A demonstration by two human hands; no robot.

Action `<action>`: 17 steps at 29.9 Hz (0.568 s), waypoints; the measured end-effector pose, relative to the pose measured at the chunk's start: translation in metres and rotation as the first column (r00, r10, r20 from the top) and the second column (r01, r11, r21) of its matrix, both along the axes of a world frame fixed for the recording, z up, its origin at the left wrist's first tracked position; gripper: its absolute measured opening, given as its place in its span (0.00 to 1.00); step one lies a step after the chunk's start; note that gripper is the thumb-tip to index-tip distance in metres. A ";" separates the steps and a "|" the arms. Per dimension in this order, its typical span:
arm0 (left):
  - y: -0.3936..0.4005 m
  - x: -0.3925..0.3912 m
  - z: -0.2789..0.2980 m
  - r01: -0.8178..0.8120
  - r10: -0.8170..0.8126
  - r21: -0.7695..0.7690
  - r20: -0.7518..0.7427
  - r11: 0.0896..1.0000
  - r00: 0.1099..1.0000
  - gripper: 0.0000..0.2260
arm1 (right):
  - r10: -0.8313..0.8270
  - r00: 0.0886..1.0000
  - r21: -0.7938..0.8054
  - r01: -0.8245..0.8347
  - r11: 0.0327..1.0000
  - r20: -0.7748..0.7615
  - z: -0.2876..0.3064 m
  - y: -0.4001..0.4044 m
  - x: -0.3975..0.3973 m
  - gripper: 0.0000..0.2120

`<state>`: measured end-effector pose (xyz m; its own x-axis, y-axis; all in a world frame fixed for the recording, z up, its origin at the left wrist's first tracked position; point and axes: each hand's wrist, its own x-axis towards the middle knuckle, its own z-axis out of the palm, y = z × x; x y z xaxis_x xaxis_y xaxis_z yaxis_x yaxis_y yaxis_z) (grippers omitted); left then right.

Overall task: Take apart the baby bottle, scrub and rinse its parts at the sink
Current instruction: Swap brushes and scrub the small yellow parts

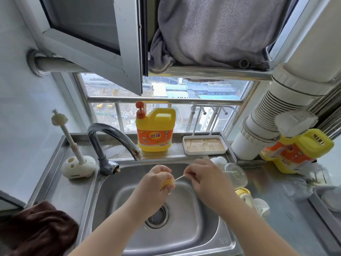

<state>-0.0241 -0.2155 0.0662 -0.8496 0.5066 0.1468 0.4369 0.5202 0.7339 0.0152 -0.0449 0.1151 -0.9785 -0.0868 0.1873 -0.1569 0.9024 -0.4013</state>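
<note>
Over the steel sink [184, 235] my left hand [156, 179] grips a small yellow bottle part [168, 183]. My right hand [199, 174] pinches a thin white straw or slim brush [179, 178] whose tip meets the yellow part. On the counter to the right lie a clear dome-shaped bottle piece [236, 173], a white piece [219, 161], a yellow collar [243, 194] and a white cap [261, 206]. A white bottle brush [68, 139] stands in its holder at the left.
The faucet [114, 137] arches over the sink's back left, with no water visible. A yellow detergent jug [156, 130] and a white tray [204, 145] sit on the back ledge. A second jug [297, 152] is at the right. A brown cloth [38, 230] lies front left.
</note>
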 end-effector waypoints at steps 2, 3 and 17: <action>0.001 0.000 0.001 -0.014 0.014 0.006 0.009 1.000 1.000 0.03 | 0.055 0.998 0.043 -0.055 0.998 -0.004 -0.003 -0.004 0.002 0.06; 0.000 0.000 0.001 -0.016 0.016 0.010 0.012 1.000 1.000 0.03 | 0.035 0.999 0.030 -0.035 0.999 -0.001 -0.004 -0.002 0.002 0.06; -0.002 -0.001 -0.001 -0.146 0.140 0.067 0.083 0.987 0.987 0.08 | -0.012 0.996 -0.003 0.013 1.000 0.086 0.013 0.015 0.009 0.06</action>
